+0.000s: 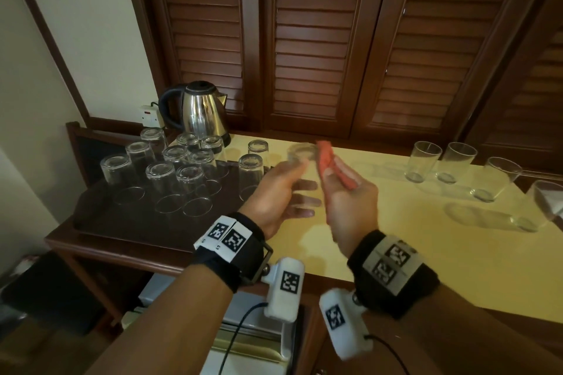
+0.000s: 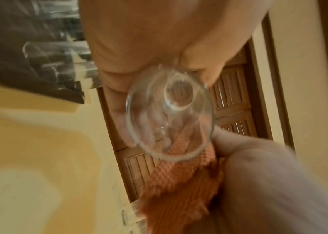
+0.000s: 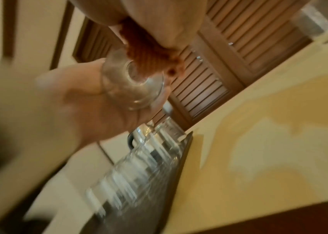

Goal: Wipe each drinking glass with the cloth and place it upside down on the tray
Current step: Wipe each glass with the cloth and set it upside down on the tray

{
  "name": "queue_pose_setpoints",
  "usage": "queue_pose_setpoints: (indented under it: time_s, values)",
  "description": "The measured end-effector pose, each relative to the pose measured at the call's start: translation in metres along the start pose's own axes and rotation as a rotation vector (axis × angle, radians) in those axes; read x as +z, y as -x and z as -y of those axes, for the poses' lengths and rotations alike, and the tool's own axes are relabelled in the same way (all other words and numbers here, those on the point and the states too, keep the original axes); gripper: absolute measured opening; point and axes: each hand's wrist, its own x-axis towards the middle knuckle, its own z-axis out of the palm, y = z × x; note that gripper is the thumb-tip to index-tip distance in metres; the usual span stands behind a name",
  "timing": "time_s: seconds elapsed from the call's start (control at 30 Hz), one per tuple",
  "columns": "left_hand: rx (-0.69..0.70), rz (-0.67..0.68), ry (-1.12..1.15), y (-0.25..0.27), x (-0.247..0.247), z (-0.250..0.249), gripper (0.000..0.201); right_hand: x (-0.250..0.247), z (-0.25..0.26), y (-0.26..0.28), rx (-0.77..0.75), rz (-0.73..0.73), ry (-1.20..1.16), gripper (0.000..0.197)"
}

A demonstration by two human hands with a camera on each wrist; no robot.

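Left hand (image 1: 275, 192) grips a glass (image 1: 300, 158) above the yellow counter (image 1: 396, 237), just right of the tray (image 1: 100, 216). Right hand (image 1: 347, 201) pinches the orange cloth (image 1: 329, 164), which touches the glass. Inverted glasses (image 1: 158, 175) stand on the tray. Four upright glasses (image 1: 423, 161) stand on the counter, right. Kettle (image 1: 201, 109) behind the tray.
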Motion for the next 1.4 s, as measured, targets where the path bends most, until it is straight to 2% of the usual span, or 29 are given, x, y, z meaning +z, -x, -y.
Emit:
queue_pose_setpoints:
  time_s: [0.07,0.13,0.17,0.3,0.37,0.43,0.47,0.57,0.63,0.7,0.77,0.83,0.9,0.97,1.07,1.1,1.17,1.23,1.33,1.4]
  values:
    - [0.045,-0.010,-0.039,0.003,-0.001,0.000,0.049,-0.001,0.004,-0.002,-0.001,0.005,-0.046,0.036]
    - [0.107,-0.095,-0.013,0.000,-0.006,-0.001,0.056,0.003,0.003,0.015,-0.059,0.141,0.003,0.039]
    - [0.105,-0.108,-0.011,0.000,-0.007,-0.003,0.053,0.006,0.002,0.023,-0.057,0.188,0.003,0.041]
    - [0.017,0.043,-0.049,0.008,-0.006,0.000,0.045,0.000,0.008,0.002,0.013,0.040,-0.051,0.039]
    - [0.091,-0.036,-0.032,0.006,-0.007,0.000,0.052,0.003,0.008,0.008,-0.005,0.096,-0.044,0.037]
    - [0.096,-0.078,0.008,0.003,-0.009,-0.002,0.060,0.006,0.005,0.024,-0.021,0.172,-0.006,0.038]
    - [0.056,-0.067,0.004,0.005,-0.007,-0.004,0.062,0.006,0.004,0.023,-0.017,0.141,-0.009,0.038]
    - [0.007,0.043,-0.070,0.008,-0.004,-0.001,0.048,0.000,0.007,0.005,-0.006,0.003,-0.042,0.033]
    - [0.086,-0.038,-0.049,0.004,-0.002,-0.001,0.052,0.002,0.004,0.010,-0.034,0.033,-0.051,0.032]
    - [0.093,-0.112,-0.045,0.002,0.001,-0.003,0.060,0.004,-0.001,0.023,-0.040,0.109,-0.033,0.033]
    - [0.009,-0.045,-0.095,0.003,0.004,-0.003,0.056,0.000,-0.004,0.015,-0.031,0.048,-0.017,0.035]
    - [-0.006,0.015,-0.139,0.005,0.006,0.002,0.044,-0.006,-0.001,0.004,0.001,-0.013,-0.045,0.033]
    - [0.047,-0.079,-0.102,0.003,0.005,0.003,0.052,-0.004,-0.002,0.011,-0.015,0.044,-0.015,0.033]
    - [0.031,-0.126,-0.059,0.000,0.002,0.000,0.063,0.000,-0.006,0.024,-0.007,0.102,0.012,0.036]
    - [-0.059,0.029,-0.057,0.004,0.002,0.001,0.041,-0.005,-0.007,0.009,0.014,-0.023,-0.008,0.034]
    - [-0.048,0.036,-0.049,0.005,0.003,0.002,0.040,-0.006,-0.005,0.004,0.024,-0.036,-0.031,0.032]
    - [0.007,-0.060,-0.014,0.001,0.001,0.004,0.052,-0.002,-0.004,0.008,0.006,0.026,-0.031,0.033]
    - [-0.035,-0.101,-0.006,0.000,0.000,0.003,0.058,0.001,-0.005,0.017,0.006,0.093,-0.023,0.036]
    - [-0.088,0.026,-0.030,0.001,-0.002,0.007,0.041,0.001,-0.004,0.002,0.038,0.002,-0.023,0.032]
    - [-0.023,-0.030,-0.026,0.002,-0.002,0.007,0.047,0.002,-0.003,-0.001,0.036,-0.004,-0.024,0.030]
